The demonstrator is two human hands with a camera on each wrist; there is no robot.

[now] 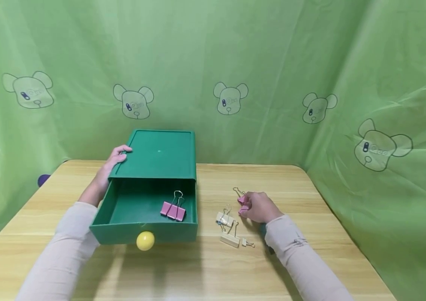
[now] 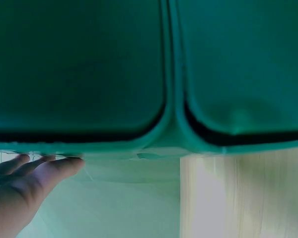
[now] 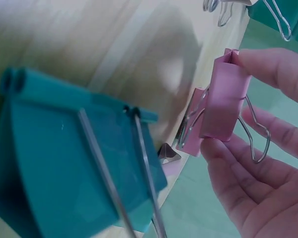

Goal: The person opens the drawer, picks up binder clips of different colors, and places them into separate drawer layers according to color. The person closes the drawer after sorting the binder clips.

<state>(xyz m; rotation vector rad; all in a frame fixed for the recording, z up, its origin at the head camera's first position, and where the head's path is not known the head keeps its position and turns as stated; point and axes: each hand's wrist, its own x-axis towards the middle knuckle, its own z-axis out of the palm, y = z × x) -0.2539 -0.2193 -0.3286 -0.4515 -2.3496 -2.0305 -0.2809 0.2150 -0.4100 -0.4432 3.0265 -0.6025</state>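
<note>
My right hand [image 1: 261, 207] pinches a pink binder clip [image 3: 226, 96] between thumb and fingertips, its wire handles sticking out to both sides. Just behind it in the right wrist view is another pink binder clip [image 3: 191, 146]. A large teal binder clip [image 3: 79, 158] stands close to the wrist, mostly covered by the sleeve in the head view. My left hand [image 1: 108, 168] rests against the left side of a green drawer box [image 1: 156, 154], fingertips at its top edge. The box's drawer [image 1: 134, 234] is pulled out; a large pink binder clip [image 1: 173, 211] lies inside.
Between the drawer and my right hand lie cream binder clips: one large clip [image 1: 229, 239], another clip [image 1: 225, 218] with a bit of blue beside it, and a small clip [image 1: 245, 242]. A yellow knob [image 1: 145, 241] juts from the drawer front. Green curtain [image 1: 265, 50] surrounds the wooden table [image 1: 292, 184].
</note>
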